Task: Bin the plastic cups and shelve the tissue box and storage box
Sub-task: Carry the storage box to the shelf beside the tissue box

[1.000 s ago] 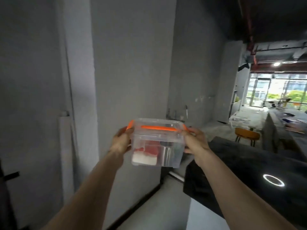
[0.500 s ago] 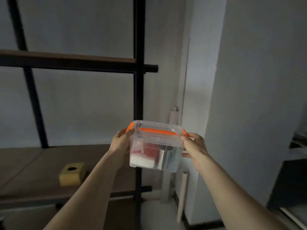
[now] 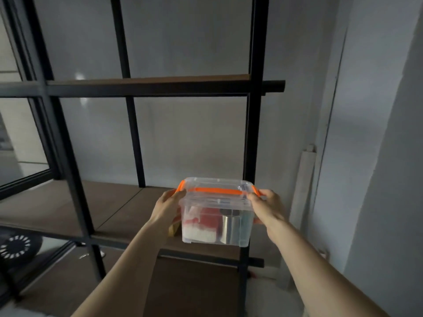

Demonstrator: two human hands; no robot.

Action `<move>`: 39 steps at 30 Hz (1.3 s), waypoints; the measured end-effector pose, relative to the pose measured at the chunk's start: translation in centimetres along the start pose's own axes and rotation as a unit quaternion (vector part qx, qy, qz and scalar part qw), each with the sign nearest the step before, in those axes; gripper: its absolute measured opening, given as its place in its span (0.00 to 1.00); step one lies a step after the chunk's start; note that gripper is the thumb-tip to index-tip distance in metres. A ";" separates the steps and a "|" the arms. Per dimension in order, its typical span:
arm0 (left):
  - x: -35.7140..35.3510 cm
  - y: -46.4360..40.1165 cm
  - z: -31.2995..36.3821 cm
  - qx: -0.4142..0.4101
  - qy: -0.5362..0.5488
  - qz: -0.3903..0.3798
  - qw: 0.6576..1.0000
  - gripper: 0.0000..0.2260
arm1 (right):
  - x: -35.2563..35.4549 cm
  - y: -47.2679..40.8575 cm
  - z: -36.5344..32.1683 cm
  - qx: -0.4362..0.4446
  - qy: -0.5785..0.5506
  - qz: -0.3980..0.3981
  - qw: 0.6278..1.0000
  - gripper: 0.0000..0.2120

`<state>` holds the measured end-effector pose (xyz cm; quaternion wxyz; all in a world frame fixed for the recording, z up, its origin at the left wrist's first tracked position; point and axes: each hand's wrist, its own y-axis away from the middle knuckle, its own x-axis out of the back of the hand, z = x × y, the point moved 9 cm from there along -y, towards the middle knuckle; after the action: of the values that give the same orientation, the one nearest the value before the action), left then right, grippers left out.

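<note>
**Box held at shelf**

Clear box [image 3: 217,216], orange-latched, lid on, is held upright in the air before the middle shelf [image 3: 128,202]. Left hand [image 3: 166,208] and right hand [image 3: 266,208] grip its ends. A yellow item [image 3: 173,228] shows behind the left wrist.

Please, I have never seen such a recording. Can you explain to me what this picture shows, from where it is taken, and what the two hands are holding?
There is no machine here. A person wears one camera on the head, which looks forward and down, so you see their own two bare arms.

The left hand and the right hand together hold a clear plastic storage box with orange clips, one hand on each side. Inside it are a red and white item and something metallic; I cannot tell what they are.

Behind stands a black metal shelf frame with brown wooden boards. The box hangs in front of the lower board, not yet set down. A small yellow object peeks out behind the left wrist, mostly hidden.
</note>
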<state>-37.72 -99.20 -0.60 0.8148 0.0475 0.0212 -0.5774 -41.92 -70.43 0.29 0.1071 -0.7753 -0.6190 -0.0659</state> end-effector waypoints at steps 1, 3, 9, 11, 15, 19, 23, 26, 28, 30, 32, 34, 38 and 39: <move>0.3 -0.7 -0.3 0.000 -0.002 0.002 1.000 0.21 | -0.8 -0.5 0.3 0.000 0.000 -0.006 1.000 0.07; 0.9 -2.5 -1.1 0.000 -0.003 0.003 1.000 0.21 | -2.5 -1.8 0.9 -0.001 0.006 -0.016 1.000 0.07; 2.6 -10.9 -4.1 0.013 -0.002 0.004 1.000 0.22 | -8.8 -7.8 2.8 -0.007 0.024 -0.032 0.999 0.11; 2.9 -14.8 -5.4 0.021 -0.002 -0.004 1.000 0.22 | -11.1 -10.6 3.6 -0.015 0.034 -0.025 0.999 0.13; 3.1 -24.2 -8.0 0.046 -0.009 -0.023 0.999 0.23 | -16.1 -16.9 5.7 -0.038 0.052 -0.008 0.998 0.04; 3.2 -33.4 -11.2 0.083 -0.023 -0.055 0.995 0.22 | -20.6 -22.7 8.2 -0.082 0.056 0.026 0.995 0.09; 2.8 -39.9 -14.4 0.120 -0.054 -0.063 0.989 0.19 | -23.5 -27.0 11.4 -0.114 0.072 0.047 0.990 0.10; 2.7 -42.2 -16.8 0.127 -0.110 -0.062 0.984 0.17 | -25.1 -28.6 14.3 -0.122 0.099 0.042 0.987 0.08; 2.9 -43.2 -18.2 0.126 -0.166 -0.062 0.976 0.17 | -26.1 -29.5 16.5 -0.132 0.116 0.027 0.984 0.13; 3.1 -43.9 -19.3 0.117 -0.223 -0.062 0.966 0.17 | -27.0 -30.1 18.7 -0.150 0.126 0.013 0.981 0.16; 2.9 -44.3 -20.6 0.105 -0.286 -0.071 0.950 0.18 | -27.6 -30.1 20.1 -0.165 0.132 0.006 0.977 0.18; 2.6 -44.4 -21.6 0.097 -0.346 -0.086 0.929 0.18 | -28.0 -29.9 21.4 -0.186 0.144 0.000 0.972 0.21; 2.4 -44.8 -23.5 0.086 -0.433 -0.098 0.892 0.17 | -28.7 -29.7 23.7 -0.213 0.173 -0.018 0.961 0.28; 2.3 -44.8 -23.8 0.085 -0.445 -0.100 0.886 0.16 | -28.8 -29.6 24.1 -0.218 0.183 -0.025 0.958 0.28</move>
<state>-78.72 -113.62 -26.88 0.6699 -0.1477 -0.3878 -0.6157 -77.97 -85.47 -27.32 0.0451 -0.7386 -0.5786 -0.3430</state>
